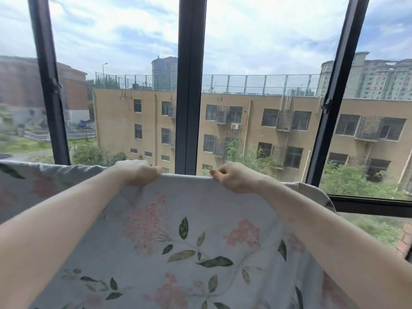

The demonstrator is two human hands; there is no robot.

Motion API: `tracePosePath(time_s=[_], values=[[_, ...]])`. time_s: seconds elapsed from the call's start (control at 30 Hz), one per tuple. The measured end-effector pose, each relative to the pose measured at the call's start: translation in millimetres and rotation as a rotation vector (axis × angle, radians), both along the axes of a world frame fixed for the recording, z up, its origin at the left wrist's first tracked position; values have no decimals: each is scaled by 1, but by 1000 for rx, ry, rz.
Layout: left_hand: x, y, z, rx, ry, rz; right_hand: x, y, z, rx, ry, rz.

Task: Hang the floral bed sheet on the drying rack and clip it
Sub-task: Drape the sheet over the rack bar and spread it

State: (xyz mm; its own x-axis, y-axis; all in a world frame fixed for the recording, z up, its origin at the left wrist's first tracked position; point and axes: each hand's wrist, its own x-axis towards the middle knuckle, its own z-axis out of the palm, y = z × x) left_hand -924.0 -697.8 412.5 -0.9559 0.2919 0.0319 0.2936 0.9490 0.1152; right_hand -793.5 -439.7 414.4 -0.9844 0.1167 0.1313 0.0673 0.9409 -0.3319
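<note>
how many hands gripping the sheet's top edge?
2. Left hand left of the dark window post, right hand right of it, both pinching the pale floral bed sheet.

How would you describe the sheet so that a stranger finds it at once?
Look below the big window. Both hands, left and right, grip the top edge of the sheet. It is pale cloth printed with pink flowers and green leaves.

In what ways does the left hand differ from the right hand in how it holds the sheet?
The left hand wraps over the top edge of the sheet with its fingers curled behind; the right hand pinches the edge, thumb tip showing in front. The left hand sits slightly higher than the right hand. Both hold the same top edge, in front of the window frame.
</note>
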Motion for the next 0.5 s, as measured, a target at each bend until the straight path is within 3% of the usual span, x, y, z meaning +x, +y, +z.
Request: tracePosePath(time_s=[0.27, 0.33, 0.4, 0.5], values=[[1, 1, 14, 168, -226, 45, 2, -31, -18, 201, 160, -187], [3, 4, 13, 158, -83, 31, 0, -31, -17, 197, 151, -211], [7, 4, 9, 176, 182, -21, -1, -28, -16, 189, 137, -233], [24, -3, -13, 391, 418, -160, 5, -22, -16, 198, 141, -227]])
